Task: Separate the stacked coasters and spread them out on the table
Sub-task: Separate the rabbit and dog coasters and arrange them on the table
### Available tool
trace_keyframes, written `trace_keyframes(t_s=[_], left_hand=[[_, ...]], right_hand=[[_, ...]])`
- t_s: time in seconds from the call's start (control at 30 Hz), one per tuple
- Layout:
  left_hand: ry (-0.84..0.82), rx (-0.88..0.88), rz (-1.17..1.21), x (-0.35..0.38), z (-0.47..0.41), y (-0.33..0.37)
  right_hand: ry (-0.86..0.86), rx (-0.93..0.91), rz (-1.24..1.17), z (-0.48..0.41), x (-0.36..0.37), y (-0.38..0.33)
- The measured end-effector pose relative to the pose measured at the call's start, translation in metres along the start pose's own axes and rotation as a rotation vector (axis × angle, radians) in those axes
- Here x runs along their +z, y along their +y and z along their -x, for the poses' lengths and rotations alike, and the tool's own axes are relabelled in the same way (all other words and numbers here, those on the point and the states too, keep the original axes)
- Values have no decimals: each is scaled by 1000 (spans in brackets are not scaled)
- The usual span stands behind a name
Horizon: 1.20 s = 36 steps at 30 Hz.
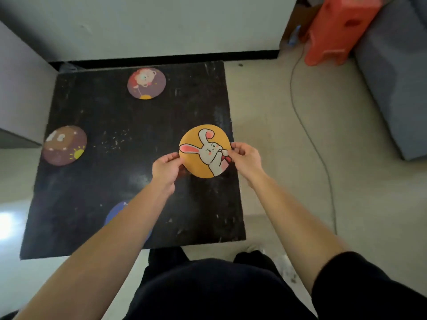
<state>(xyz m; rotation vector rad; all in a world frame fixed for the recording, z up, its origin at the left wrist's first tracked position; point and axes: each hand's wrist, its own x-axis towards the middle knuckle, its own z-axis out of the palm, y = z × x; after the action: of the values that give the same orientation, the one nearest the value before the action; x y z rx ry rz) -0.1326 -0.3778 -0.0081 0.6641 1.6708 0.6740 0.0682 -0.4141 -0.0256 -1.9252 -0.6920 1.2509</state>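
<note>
An orange round coaster with a white rabbit (pixel 198 146) is held above the right side of the black table (pixel 129 172). My left hand (pixel 165 168) pinches its left edge and my right hand (pixel 246 158) pinches its right edge. I cannot tell if more coasters lie under it. A purple coaster with a bear (pixel 146 83) lies flat at the table's far middle. A brown coaster with a yellow sun (pixel 64 145) lies at the left edge. A blue coaster (pixel 115 212) near the front is mostly hidden by my left forearm.
A white wall and black baseboard run behind the table. A grey cabinet stands at the left. On the floor to the right are a grey cable (pixel 307 125), an orange plastic stool (pixel 339 28) and a grey sofa (pixel 392 72). My dark-trousered legs are below the table's front edge.
</note>
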Motion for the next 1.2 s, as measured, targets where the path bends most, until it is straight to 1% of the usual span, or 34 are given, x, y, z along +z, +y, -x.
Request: trace_keyframes(t_s=[0.13, 0.3, 0.47, 0.53, 0.63, 0.73, 0.87, 1.03, 1.2], left_hand=[[93, -24, 139, 36, 44, 2], [171, 18, 265, 52, 65, 15], [210, 89, 294, 54, 56, 30], [221, 72, 327, 56, 45, 29], [214, 43, 362, 62, 23, 28], [243, -11, 371, 69, 14, 17], [332, -119, 432, 80, 0, 4], [521, -253, 453, 103, -28, -8], [741, -395, 510, 146, -47, -19]], right_hand=[[-105, -68, 95, -11, -48, -21], [-188, -133, 180, -28, -61, -54], [-211, -196, 230, -47, -58, -78], [-231, -208, 263, -53, -57, -86], [-217, -249, 353, -75, -52, -93], [-241, -228, 403, -91, -44, -94], [-340, -224, 488, -113, -32, -94], [-499, -294, 683, -166, -9, -96], [-734, -383, 890, -224, 21, -88]])
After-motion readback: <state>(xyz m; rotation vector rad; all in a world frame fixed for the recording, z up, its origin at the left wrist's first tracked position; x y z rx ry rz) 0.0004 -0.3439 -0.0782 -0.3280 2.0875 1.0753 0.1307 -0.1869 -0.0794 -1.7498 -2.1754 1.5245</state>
